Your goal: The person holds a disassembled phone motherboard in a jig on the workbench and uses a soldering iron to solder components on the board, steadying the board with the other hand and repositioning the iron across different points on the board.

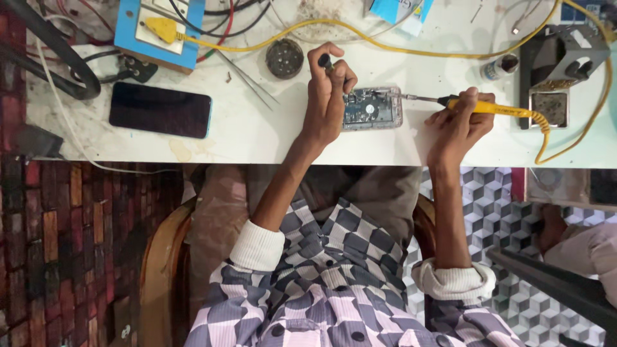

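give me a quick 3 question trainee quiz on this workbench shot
1. True or false: the right hand holds a yellow-handled soldering iron.
2. Which lies left of the opened phone on the white bench? A) dark smartphone B) a hammer C) a mug
3. What does the left hand hold above the opened phone?

Key: 1 true; 2 A; 3 a small dark tool, pinched in the fingers.

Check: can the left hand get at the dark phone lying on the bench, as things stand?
Probably yes. The dark phone lies flat left of the left hand, bare bench between them, but that hand grips a small dark tool.
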Demonstrator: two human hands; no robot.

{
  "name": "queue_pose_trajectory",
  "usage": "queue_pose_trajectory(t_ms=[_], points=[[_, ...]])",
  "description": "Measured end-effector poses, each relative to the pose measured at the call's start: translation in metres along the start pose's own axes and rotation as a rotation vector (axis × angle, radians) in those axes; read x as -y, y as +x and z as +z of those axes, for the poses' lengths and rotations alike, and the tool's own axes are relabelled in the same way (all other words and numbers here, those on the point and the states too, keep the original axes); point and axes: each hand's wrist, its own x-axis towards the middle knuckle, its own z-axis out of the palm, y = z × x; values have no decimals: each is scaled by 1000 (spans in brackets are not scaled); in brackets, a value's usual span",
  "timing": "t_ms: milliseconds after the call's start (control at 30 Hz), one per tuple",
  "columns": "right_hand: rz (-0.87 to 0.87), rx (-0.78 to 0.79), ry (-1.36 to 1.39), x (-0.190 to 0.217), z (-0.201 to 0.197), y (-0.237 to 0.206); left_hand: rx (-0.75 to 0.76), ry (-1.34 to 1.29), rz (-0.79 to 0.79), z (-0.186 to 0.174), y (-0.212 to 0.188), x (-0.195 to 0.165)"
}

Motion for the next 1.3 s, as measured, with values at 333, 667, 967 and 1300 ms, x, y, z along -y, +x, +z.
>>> queue_pose_trajectory(t_ms=[333, 667, 967, 1300], points=[[-6, -12, 58, -4, -5, 2, -10, 27, -17, -1, -2, -3], [-7, -14, 1, -6, -1, 2, -9, 20, -31, -2, -2, 0], [4, -57, 24, 0, 0, 2, -18, 14, -42, -1, -2, -2], [-8, -42, -15, 0, 1, -1, -15, 27, -50, -2, 0, -5]])
